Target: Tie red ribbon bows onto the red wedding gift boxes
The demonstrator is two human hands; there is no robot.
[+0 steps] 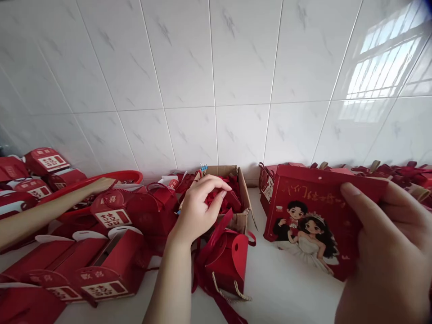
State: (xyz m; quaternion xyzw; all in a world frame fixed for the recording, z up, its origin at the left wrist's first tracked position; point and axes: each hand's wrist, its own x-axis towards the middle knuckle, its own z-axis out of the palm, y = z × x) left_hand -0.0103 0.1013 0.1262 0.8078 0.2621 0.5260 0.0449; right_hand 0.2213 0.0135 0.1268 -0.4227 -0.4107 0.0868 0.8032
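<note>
My right hand (388, 238) grips a flat red paper bag (310, 225) printed with a cartoon wedding couple, its gold lettering upside down. My left hand (199, 207) hovers over an open cardboard box (248, 198) holding dark red ribbon pieces (231, 198). The thumb and fingers of that hand come together in a pinch, and whatever is between them is too small to make out. Just below the cardboard box stands a folded red gift box (231, 256) with twisted cream cord handles and a long red ribbon.
Several red boxes with white labels (104, 288) fill the left side. Another person's forearm (50, 211) reaches in from the left over a red basin (130, 176). More red bags with bows (398, 173) line the tiled wall (243, 54) at the right.
</note>
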